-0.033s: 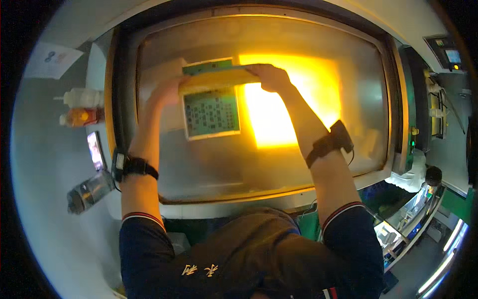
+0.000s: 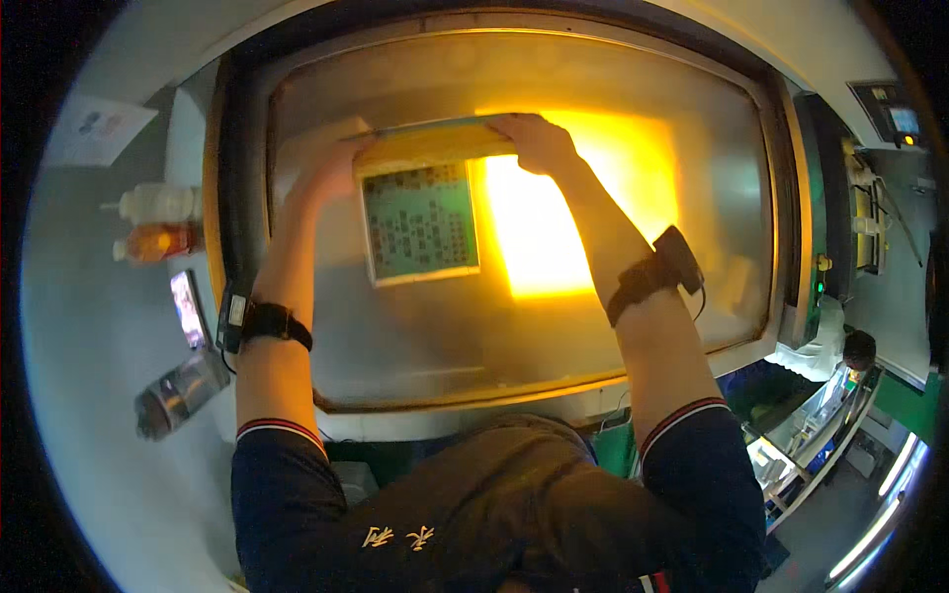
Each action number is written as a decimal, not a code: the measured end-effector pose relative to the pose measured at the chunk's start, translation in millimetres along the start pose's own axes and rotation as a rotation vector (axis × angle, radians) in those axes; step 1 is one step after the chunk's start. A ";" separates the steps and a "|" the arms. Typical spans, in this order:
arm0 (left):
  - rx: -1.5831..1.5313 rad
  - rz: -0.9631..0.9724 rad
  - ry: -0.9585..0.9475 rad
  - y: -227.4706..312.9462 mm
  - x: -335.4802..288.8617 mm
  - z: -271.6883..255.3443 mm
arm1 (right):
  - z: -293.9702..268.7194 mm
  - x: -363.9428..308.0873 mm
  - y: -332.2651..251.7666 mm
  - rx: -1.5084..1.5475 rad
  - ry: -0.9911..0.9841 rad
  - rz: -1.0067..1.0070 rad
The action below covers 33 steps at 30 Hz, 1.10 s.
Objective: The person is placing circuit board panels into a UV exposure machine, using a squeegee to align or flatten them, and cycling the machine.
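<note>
Both my hands hold a thin, flat yellowish panel [image 2: 435,145] by its two ends, tipped so that it shows as a narrow band with a greenish far edge. My left hand [image 2: 334,170] is closed on the left end, its fingers partly blurred. At the right end my right hand [image 2: 539,146] is closed, fingers bent over the edge. Just nearer to me, a green panel [image 2: 420,222] with dark patterned marks and a pale border lies on the large frosted surface [image 2: 415,336]. The held panel covers its far part. Whether the two panels touch, I cannot tell.
A bright yellow-white patch [image 2: 539,237] glows right of the green panel. A dark raised frame [image 2: 781,217] surrounds the surface. On the left are squeeze bottles [image 2: 158,203], a phone [image 2: 186,308] and a clear bottle [image 2: 183,393]. Another person [image 2: 816,344] is at the right.
The held panel has tipped and now shows a broader yellowish face. The strip of green panel that showed beyond it is now hidden. My hands have barely shifted.
</note>
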<state>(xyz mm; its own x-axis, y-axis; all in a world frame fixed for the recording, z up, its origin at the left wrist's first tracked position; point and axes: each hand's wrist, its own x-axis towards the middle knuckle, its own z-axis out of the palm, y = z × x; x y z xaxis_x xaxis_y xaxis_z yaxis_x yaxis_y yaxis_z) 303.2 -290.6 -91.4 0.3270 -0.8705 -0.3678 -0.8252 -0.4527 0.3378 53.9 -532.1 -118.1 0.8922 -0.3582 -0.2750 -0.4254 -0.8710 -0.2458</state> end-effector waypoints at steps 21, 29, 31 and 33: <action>0.092 0.040 -0.004 -12.8 -133.9 100.4 | 58.1 -112.2 -50.3 0.006 -0.106 -0.186; 0.175 -0.072 -0.366 115.9 -302.4 144.4 | 115.5 -338.3 -82.9 0.066 -0.002 -0.318; 0.100 -0.126 -0.311 132.7 -312.3 151.4 | 105.2 -349.0 -55.3 0.180 0.063 -0.332; 0.004 -0.186 -0.342 178.3 -312.5 158.0 | 70.5 -371.7 -16.6 0.394 0.048 -0.155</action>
<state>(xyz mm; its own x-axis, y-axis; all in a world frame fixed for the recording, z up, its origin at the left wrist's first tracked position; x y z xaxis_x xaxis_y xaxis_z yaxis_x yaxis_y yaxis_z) -18.9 -68.7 -53.2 0.2992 -0.6588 -0.6903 -0.7686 -0.5950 0.2348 -281.4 -360.9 -77.3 0.9523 -0.2567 -0.1651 -0.3026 -0.7238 -0.6201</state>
